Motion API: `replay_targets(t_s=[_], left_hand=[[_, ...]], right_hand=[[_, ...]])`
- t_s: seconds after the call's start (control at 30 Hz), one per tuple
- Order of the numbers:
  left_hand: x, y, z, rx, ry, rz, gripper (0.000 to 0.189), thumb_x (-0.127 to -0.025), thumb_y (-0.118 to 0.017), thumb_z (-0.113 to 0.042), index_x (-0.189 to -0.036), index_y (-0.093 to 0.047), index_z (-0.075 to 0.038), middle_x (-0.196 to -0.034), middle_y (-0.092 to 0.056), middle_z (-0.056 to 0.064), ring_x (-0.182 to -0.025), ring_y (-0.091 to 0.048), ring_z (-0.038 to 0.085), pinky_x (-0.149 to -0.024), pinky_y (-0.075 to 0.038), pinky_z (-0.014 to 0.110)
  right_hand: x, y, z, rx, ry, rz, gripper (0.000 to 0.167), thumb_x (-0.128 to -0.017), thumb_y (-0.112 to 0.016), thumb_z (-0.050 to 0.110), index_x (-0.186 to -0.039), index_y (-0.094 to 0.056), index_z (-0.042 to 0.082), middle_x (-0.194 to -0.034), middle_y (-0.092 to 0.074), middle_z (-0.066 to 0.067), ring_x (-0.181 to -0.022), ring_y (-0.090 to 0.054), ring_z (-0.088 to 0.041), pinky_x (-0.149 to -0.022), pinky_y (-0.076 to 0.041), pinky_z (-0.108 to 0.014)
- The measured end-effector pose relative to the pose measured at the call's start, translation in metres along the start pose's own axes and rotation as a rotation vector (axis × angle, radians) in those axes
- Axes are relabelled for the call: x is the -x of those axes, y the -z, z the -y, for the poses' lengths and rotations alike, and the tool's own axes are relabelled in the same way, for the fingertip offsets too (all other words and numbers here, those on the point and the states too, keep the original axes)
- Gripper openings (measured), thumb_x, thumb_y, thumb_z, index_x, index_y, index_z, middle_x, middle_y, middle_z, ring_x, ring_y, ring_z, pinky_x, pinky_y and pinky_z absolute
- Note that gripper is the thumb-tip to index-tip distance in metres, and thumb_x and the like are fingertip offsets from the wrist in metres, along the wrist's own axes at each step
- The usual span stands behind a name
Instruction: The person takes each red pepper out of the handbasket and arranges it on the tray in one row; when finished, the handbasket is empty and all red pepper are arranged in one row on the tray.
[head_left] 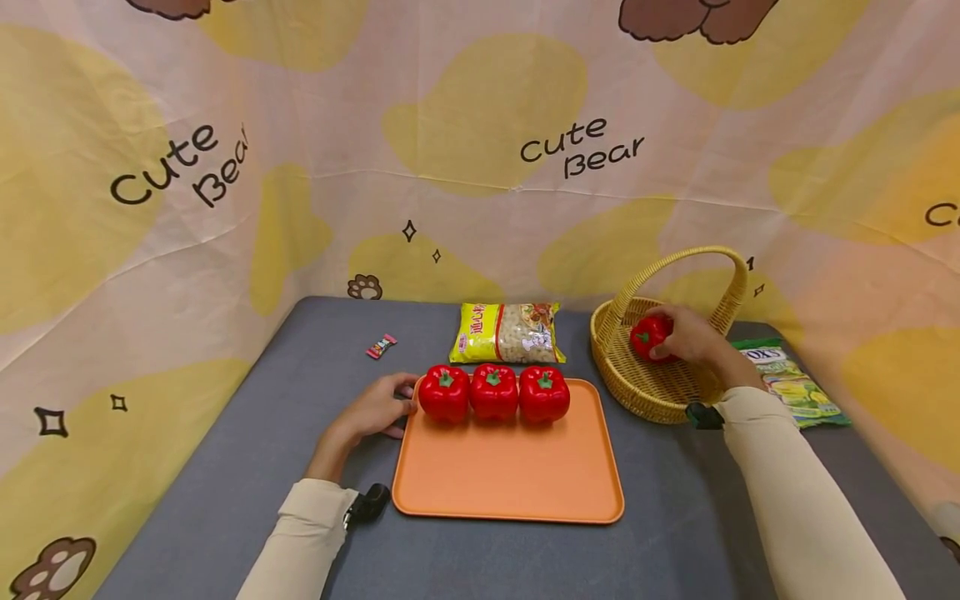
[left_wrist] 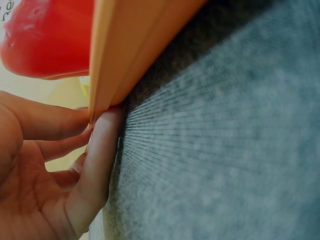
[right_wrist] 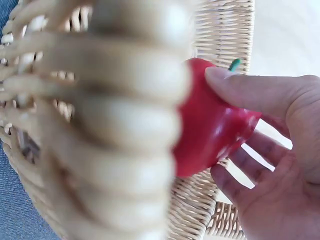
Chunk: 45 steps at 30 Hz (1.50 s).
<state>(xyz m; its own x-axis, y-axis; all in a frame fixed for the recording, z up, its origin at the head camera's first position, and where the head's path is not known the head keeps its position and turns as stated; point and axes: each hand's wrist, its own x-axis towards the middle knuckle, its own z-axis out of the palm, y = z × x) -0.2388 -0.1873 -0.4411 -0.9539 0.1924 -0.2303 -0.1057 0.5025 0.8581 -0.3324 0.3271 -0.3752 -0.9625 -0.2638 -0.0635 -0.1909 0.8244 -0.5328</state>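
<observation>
Inside the wicker basket [head_left: 645, 392], under its arched handle, my right hand [head_left: 693, 335] grips a red bell pepper [head_left: 647, 335]. Its thumb [right_wrist: 250, 92] lies near the green stem, and the other fingers go round the far side; the blurred handle covers part of the pepper in the right wrist view. At the far left corner of the orange tray [head_left: 510, 475], my left hand [head_left: 377, 406] pinches the rim. Three more red bell peppers stand in a row along the tray's back edge: left [head_left: 444, 395], middle [head_left: 493, 392] and right [head_left: 543, 394].
Behind the tray lies a yellow bag of pasta [head_left: 507, 332]. A small pink wrapped candy [head_left: 381, 346] is on the grey table [head_left: 300, 400] at the back left. To the right of the basket, a green snack bag [head_left: 795, 383] lies partly behind the right arm.
</observation>
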Motion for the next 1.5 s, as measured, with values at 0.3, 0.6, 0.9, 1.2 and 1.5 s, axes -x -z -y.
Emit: replay_targets(t_s=[0.3,0.6,0.9,1.2,1.5], left_hand=[[0.0,0.0,0.001,0.007,-0.013,0.007,0.054,-0.1,-0.061,-0.002,-0.151,-0.05,0.004,-0.126,-0.058,0.02,-0.099,-0.066,0.025,-0.066,-0.067,0.039],[0.0,0.0,0.002,-0.007,-0.01,0.008,0.052,-0.1,-0.061,-0.004,-0.151,-0.051,0.003,-0.125,-0.058,0.02,-0.1,-0.066,0.025,-0.066,-0.067,0.038],[0.0,0.0,0.001,-0.004,-0.02,0.014,0.052,-0.1,-0.06,-0.003,-0.151,-0.05,0.005,-0.126,-0.056,0.021,-0.1,-0.065,0.025,-0.066,-0.067,0.038],[-0.002,0.001,0.001,-0.011,-0.018,0.019,0.053,-0.1,-0.061,-0.002,-0.151,-0.05,0.005,-0.126,-0.057,0.02,-0.098,-0.065,0.024,-0.065,-0.067,0.038],[-0.001,0.001,0.001,0.016,-0.052,0.035,0.052,-0.099,-0.06,-0.002,-0.15,-0.05,0.007,-0.123,-0.057,0.022,-0.098,-0.066,0.026,-0.065,-0.067,0.04]], right_hand=[[0.015,-0.001,0.005,-0.039,0.01,-0.058,0.081,-0.094,-0.081,0.024,-0.156,-0.04,-0.007,-0.144,-0.051,-0.037,-0.125,-0.055,-0.051,-0.105,-0.051,-0.065],[0.039,-0.011,0.013,-0.049,0.034,-0.163,0.081,-0.096,-0.079,0.029,-0.158,-0.04,-0.004,-0.153,-0.043,-0.035,-0.133,-0.049,-0.054,-0.109,-0.046,-0.071],[0.068,-0.029,0.026,-0.103,0.037,-0.299,0.081,-0.093,-0.083,0.031,-0.157,-0.044,0.0,-0.151,-0.045,-0.034,-0.132,-0.047,-0.052,-0.102,-0.048,-0.073],[0.087,-0.038,0.036,-0.182,0.066,-0.379,0.08,-0.093,-0.085,0.026,-0.157,-0.045,0.001,-0.146,-0.047,-0.029,-0.128,-0.052,-0.048,-0.098,-0.058,-0.052],[0.097,-0.037,0.035,-0.394,0.093,-0.375,0.08,-0.094,-0.083,0.019,-0.159,-0.039,0.003,-0.154,-0.045,-0.024,-0.133,-0.05,-0.039,-0.086,-0.048,-0.004]])
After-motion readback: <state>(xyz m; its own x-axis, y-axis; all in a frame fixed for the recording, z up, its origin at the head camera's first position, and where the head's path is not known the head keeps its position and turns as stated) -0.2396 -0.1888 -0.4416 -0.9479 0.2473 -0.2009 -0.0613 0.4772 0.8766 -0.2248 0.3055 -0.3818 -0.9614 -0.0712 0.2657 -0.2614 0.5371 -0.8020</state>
